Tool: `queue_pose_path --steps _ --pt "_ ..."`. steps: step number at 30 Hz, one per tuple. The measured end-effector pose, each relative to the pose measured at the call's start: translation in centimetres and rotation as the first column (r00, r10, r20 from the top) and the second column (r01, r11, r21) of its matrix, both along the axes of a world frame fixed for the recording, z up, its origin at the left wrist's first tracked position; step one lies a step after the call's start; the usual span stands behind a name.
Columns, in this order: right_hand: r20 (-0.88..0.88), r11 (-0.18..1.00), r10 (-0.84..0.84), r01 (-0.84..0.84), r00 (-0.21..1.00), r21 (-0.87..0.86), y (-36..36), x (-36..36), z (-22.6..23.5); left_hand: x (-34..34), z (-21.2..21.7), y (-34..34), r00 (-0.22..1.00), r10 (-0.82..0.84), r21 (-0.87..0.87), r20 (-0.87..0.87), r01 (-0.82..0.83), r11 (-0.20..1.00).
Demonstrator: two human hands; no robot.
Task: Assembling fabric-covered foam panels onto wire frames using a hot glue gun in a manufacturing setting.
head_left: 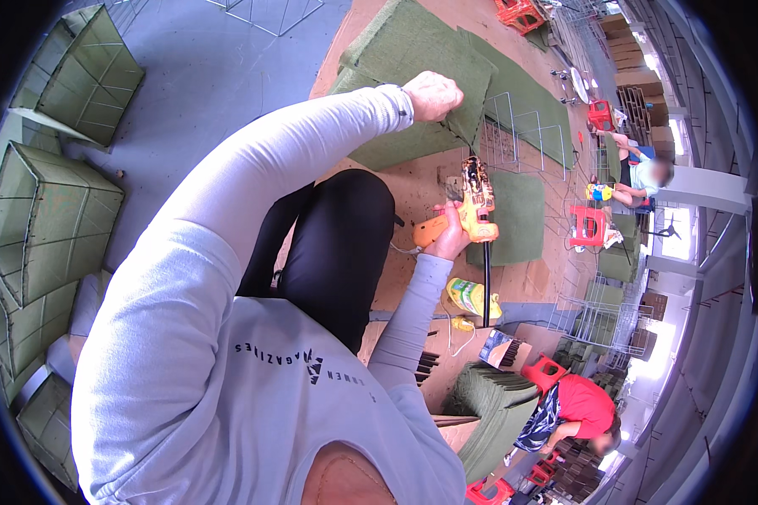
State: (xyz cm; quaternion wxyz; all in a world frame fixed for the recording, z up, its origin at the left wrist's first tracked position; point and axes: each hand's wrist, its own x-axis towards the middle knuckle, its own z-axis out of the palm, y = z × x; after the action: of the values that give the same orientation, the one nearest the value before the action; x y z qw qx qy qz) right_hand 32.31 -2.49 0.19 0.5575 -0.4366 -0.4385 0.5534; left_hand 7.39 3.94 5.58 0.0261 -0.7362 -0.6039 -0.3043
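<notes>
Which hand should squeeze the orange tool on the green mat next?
Probably the right hand: it already grips the orange tool, whose tip points toward the green mat. The left hand is busy pinching the mat's edge.

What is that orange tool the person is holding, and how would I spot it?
Find the big green felt panel that the left hand grips. Just below it, the right hand holds the orange tool, pistol-shaped with a black hose hanging from it: the only bright orange thing among green mats.

A workshop floor: stacked green felt panels (pixel 46 219), wire frames (pixel 526 135), seated workers (pixel 577 412).
</notes>
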Motion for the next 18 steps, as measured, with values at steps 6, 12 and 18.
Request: queue_pose_path --steps 6,12,18 --pt "0.001 1.0 0.021 -0.021 1.0 0.0 -0.2 -0.3 0.1 0.2 -0.1 0.1 1.0 -0.005 -0.006 0.028 0.005 1.0" --pt "-0.002 0.999 0.035 -0.035 0.999 0.009 -0.5 -0.7 -0.1 0.2 0.0 -0.1 0.998 -0.024 0.015 0.058 0.023 1.0" --pt "-0.004 1.0 0.021 -0.021 1.0 0.01 0.1 0.1 -0.9 0.5 0.5 -0.2 0.999 -0.024 -0.026 0.025 0.024 0.999"
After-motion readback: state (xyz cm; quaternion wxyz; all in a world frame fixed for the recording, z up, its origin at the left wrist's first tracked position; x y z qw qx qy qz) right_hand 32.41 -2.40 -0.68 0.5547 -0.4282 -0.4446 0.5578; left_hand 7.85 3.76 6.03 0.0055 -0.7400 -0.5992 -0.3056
